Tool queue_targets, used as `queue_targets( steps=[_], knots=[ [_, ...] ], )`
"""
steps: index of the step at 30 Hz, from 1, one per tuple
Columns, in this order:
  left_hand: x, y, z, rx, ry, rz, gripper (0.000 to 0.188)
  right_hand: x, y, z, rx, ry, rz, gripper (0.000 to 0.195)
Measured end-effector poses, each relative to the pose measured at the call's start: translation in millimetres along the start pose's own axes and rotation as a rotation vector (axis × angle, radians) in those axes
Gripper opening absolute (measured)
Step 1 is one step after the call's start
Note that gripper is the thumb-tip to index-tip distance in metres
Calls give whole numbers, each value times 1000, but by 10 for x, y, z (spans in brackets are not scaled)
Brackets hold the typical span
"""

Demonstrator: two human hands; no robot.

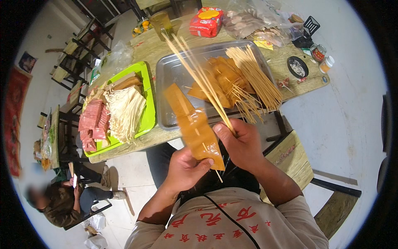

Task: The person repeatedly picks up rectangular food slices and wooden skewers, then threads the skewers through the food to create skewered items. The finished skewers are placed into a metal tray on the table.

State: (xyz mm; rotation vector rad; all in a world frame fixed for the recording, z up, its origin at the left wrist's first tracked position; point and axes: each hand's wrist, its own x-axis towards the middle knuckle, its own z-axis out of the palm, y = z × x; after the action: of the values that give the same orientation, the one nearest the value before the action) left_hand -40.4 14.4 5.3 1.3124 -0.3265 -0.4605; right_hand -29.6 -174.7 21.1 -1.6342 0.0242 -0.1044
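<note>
My left hand (189, 168) grips the lower end of a long brown tofu-skin strip (199, 130), through which a wooden skewer weaves. Beside it, my right hand (239, 141) holds several bare bamboo skewers (202, 84) in a bunch, their far ends fanned and blurred. Beyond both hands lies a shallow metal tray (166, 105). Threaded brown sheets (230, 81) are piled in its middle, with a thick stack of bare skewers (258, 77) at its right. On the left, a lime-green tray (151, 109) carries enoki mushrooms (126, 112), sliced pink meat (94, 119) and brown strips (127, 84).
Along the far side of the wooden table (143, 141) are a greenish cup (161, 26), a red wipes pack (206, 21) and bagged food (252, 25). A black dish (297, 67) and jars stand at right. A person (59, 199) sits lower left; a wooden stool (293, 158) is at right.
</note>
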Motion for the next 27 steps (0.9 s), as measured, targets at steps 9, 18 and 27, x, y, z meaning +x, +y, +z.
queue_targets(
  steps=[9, 18, 27],
  knots=[
    [25, 34, -87, -71, 133, -38, 32, -157, 67, -158, 83, 50, 23, 28],
    [257, 221, -134, -449, 409, 40, 25, -515, 190, -4, 196, -263, 72, 16],
    [218, 145, -127, -201, 351, 63, 27, -466, -48, -24, -131, -137, -49, 12]
  ],
)
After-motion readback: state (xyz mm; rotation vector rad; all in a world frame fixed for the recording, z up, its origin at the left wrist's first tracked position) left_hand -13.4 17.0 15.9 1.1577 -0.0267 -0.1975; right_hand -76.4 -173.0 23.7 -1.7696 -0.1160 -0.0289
